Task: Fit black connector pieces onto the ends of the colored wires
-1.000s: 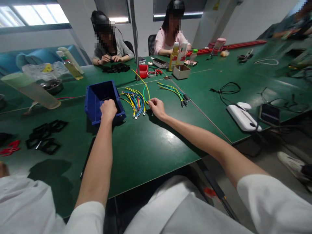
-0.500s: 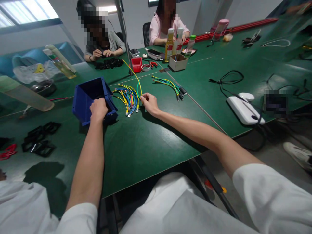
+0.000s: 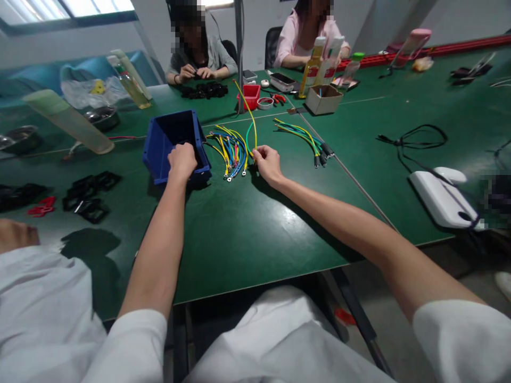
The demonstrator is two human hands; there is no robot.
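My left hand (image 3: 182, 160) reaches into the blue bin (image 3: 154, 154); its fingertips are hidden inside, so what they touch cannot be made out. My right hand (image 3: 268, 164) pinches the lower end of a yellow-green wire (image 3: 252, 114), which stands up and leans left. Just left of that hand lies a bundle of yellow, blue and red wires (image 3: 231, 151) with ring terminals toward me. Farther right, a second bunch of yellow and green wires (image 3: 301, 135) has black ends.
Behind are a red box (image 3: 251, 97), a cardboard box (image 3: 324, 101), bottles (image 3: 310, 69) and two people. Black frames (image 3: 90, 194) and red clips (image 3: 41, 206) lie left, beside another person's hand (image 3: 18, 235). A white device (image 3: 439, 199) with cables is right.
The view has shifted, so the table things appear farther right. My left hand remains in the blue bin and my right hand still pinches the wire. Another person's hand shows more at the left edge.
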